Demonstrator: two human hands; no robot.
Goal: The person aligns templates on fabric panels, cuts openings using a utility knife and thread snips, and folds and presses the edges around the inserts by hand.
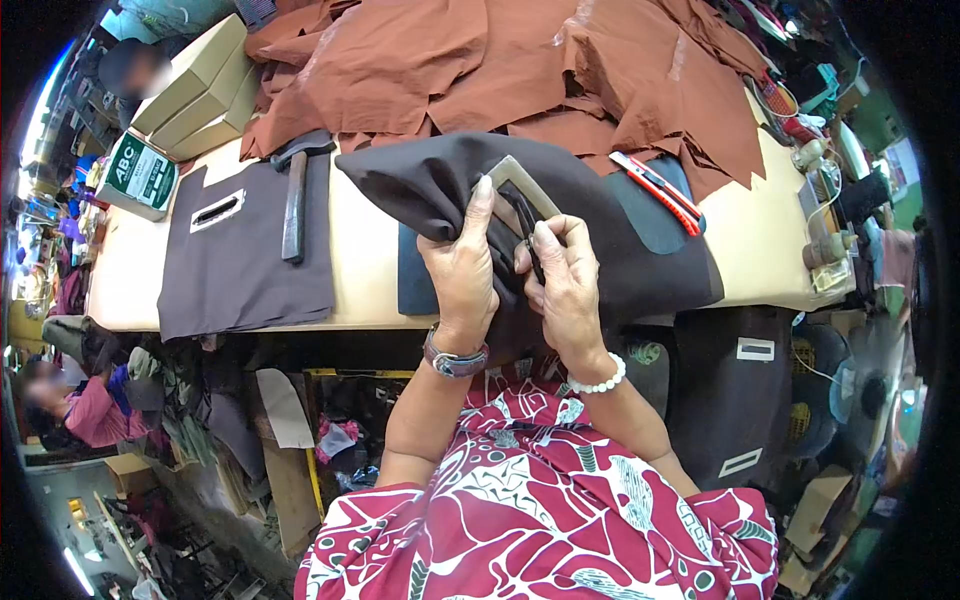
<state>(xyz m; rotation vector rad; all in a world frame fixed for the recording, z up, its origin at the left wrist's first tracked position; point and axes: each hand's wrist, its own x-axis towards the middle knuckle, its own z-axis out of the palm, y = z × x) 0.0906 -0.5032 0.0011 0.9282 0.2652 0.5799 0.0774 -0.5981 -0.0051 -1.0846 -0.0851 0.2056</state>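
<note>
Dark brown fabric [640, 265] is bunched up above the table, with a small tan rectangular frame [527, 180] on it around an opening. My left hand [465, 260] grips the gathered fabric, its thumb pressed on the frame's left edge. At the frame's lower right, my right hand [565, 280] is closed on a slim black tool [532, 240], whose type I cannot make out. A red and white cutter [660, 195] lies to the right on a dark rounded piece. To the left, a hammer [294, 210] rests on a flat dark cloth with a framed slot [217, 211].
Rust-brown leather-like sheets [400, 70] cover the table's far side. Cardboard boxes [200, 90] and a green-white ABC container [140, 178] stand at the left. Dark pieces with framed slots [725, 400] hang at the lower right. People [95, 410] are at the left.
</note>
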